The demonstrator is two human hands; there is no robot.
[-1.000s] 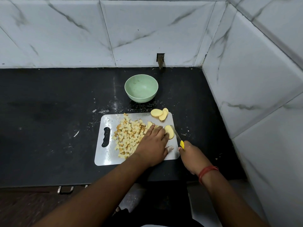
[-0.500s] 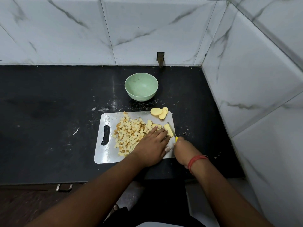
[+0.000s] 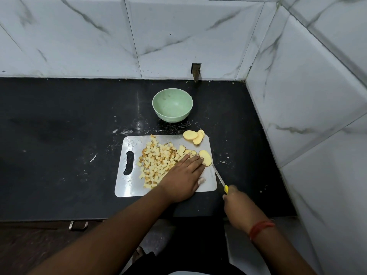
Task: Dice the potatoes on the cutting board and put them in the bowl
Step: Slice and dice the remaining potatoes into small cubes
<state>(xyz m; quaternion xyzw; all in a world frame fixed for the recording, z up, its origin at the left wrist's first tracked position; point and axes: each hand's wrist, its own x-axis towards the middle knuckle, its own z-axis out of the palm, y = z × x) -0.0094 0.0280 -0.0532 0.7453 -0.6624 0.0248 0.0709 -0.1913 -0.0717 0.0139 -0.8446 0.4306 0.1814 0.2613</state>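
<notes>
Head camera looks down at one silver cutting board (image 3: 131,182) lying on a black counter (image 3: 59,135), and everything else sits around that board. Across the middle of the board is one heap of diced potato (image 3: 156,163), too many small cubes to count. At the board's far right corner are three potato slices (image 3: 193,135), overlapping and partly hanging over the edge. Nearer, by the board's right edge, lies one more potato slice (image 3: 206,158), flat. The person's left hand (image 3: 183,177) rests palm down on the board's right half, fingers straight and close together, their tips touching that single slice and covering a few pieces beside the heap; it grips nothing. The right hand (image 3: 237,205) is off the board, just past its near right corner, fingers curled round the yellow handle of one knife (image 3: 219,177). The thin blade points up toward the single slice, its tip close to the slice; whether it touches I cannot tell. One red thread band (image 3: 261,228) circles the right wrist. Beyond the board's far edge, apart from it, stands one pale green bowl (image 3: 172,105), upright, with no potato in it. Pale scraps and specks dot the counter left of the board.
</notes>
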